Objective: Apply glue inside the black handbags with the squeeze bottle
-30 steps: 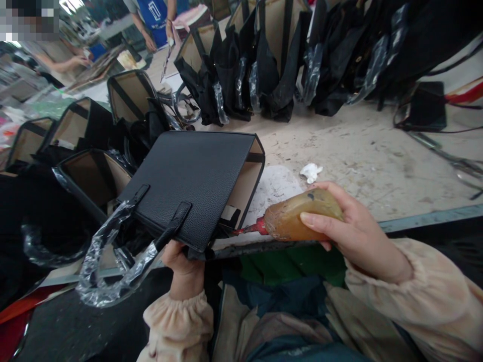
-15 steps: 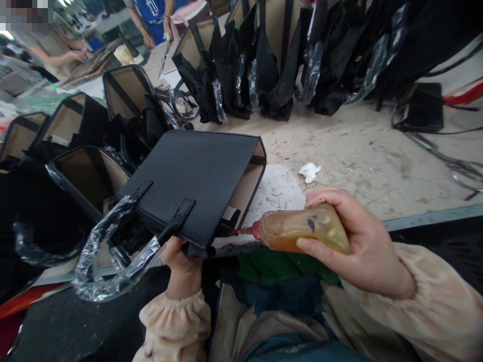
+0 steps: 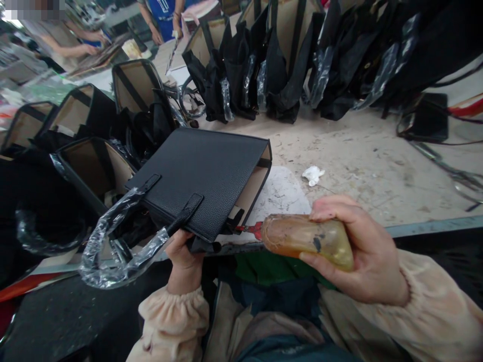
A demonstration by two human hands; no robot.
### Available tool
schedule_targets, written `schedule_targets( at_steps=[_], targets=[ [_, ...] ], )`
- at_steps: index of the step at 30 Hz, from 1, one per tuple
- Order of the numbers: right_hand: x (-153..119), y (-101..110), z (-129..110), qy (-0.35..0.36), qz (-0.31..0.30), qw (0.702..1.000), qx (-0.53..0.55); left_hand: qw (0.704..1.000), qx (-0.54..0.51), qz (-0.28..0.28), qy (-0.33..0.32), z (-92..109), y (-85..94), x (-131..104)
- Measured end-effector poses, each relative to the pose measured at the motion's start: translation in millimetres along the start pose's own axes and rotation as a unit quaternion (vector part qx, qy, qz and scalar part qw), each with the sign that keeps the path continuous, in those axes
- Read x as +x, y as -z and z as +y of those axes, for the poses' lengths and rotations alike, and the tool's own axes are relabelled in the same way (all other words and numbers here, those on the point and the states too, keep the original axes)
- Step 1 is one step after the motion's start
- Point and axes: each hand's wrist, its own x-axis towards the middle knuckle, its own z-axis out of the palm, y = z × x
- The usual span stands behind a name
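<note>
A black handbag (image 3: 211, 171) lies on its side across the table's near edge, its beige inside showing at the open right end. Its handle (image 3: 109, 271), wrapped in clear plastic, hangs over toward me. My left hand (image 3: 183, 256) grips the bag's near edge from underneath, with its fingers mostly hidden by the bag. In my right hand (image 3: 362, 246) is a squeeze bottle (image 3: 302, 236) of amber glue-like liquid, held level. The bottle's red nozzle points left, its tip at the bag's near right corner beside a dark flap.
Several unfinished black bags (image 3: 290, 55) stand along the back, and more bags (image 3: 94, 166) crowd the left. A crumpled white scrap (image 3: 313, 175) lies on the table (image 3: 350, 161). Scissors (image 3: 449, 166) and a black pouch (image 3: 430, 118) are at right. Two people (image 3: 162, 20) work beyond.
The whole scene has shifted slightly right in view. The bottle stays in my right hand, tilted a little more, its nozzle still at the bag's corner. My left hand keeps its grip.
</note>
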Motion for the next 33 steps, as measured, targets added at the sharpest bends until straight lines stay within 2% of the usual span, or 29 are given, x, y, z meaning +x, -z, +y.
schedule_targets(
  at_steps=[4, 17, 21, 24, 28, 33],
  targets=[
    [-1, -1, -2, 0.011, -0.014, 1.000, -0.018, 1.000, -0.003, -0.018, 0.014, -1, 3.1, -2],
    [-1, -1, 11, -0.053, 0.052, 0.995, -0.070, 1.000, 0.002, -0.013, 0.017, -2, 0.2, 2],
    [-2, -1, 10, -0.088, 0.056, 0.993, -0.057, 0.998, -0.022, -0.002, 0.056, 0, -1.1, -1],
    [-2, -2, 8, -0.088, 0.045, 0.995, -0.032, 0.997, -0.025, 0.005, 0.074, -1, -0.1, -1],
    [-3, -6, 9, -0.087, 0.026, 0.995, -0.035, 0.998, -0.021, -0.002, 0.059, -1, 0.5, -1],
    [-3, -7, 18, -0.105, 0.055, 0.991, -0.062, 0.999, -0.017, -0.013, 0.029, 0, -1.1, -1]
  ],
)
